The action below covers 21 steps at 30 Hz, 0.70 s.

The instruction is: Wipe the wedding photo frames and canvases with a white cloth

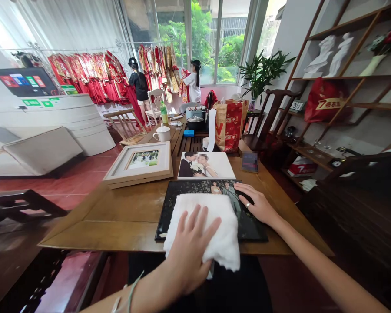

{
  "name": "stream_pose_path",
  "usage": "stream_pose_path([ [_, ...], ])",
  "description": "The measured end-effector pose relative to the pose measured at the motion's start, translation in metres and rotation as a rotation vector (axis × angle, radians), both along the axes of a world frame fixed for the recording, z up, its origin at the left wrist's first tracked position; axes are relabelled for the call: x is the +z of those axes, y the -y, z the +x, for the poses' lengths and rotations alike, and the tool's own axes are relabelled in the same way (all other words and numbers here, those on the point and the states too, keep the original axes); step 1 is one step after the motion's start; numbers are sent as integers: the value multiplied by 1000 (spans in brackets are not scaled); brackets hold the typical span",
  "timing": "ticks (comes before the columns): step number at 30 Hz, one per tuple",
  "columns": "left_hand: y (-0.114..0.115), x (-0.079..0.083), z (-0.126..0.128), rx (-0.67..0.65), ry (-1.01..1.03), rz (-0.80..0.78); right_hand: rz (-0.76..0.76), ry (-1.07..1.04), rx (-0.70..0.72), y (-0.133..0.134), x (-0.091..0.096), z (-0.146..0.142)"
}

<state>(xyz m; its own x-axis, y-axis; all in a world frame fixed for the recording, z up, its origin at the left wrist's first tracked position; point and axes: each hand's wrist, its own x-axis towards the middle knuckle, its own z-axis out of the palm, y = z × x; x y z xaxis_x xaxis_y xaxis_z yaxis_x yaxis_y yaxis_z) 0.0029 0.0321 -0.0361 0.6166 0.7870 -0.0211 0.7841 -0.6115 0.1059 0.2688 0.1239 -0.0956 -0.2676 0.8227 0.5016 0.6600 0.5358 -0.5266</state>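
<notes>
A dark wedding photo panel lies flat at the table's front edge, showing a couple among small flowers. Spread over its left and middle part is a white cloth, whose near edge hangs past the table. My left hand rests on top of this cloth with fingers apart, its thumb by the near edge. My right hand lies on the panel's upper right part, fingers stretched out, a ring on one finger. Just beyond the panel is a lighter wedding photo of a couple with a bouquet.
Stacked wooden picture frames lie at the left on the table. Farther back stand a lidded white cup, a red paper bag and a blue box. Two people stand by red garments. Shelves line the right.
</notes>
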Motion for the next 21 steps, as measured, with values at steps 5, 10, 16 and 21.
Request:
stream_pose_path([
  [5, 4, 7, -12, -25, 10, -36, -8, 12, -9, 0, 0, 0],
  [10, -53, 5, -26, -44, 40, 60, -14, 12, -8, 0, 0, 0],
  [16, -99, 1, -37, -34, 48, 157, -26, -7, -17, 1, 1, 0],
  [21, -91, -5, -38, -16, 50, 177, -28, 9, -10, 1, 2, 1],
])
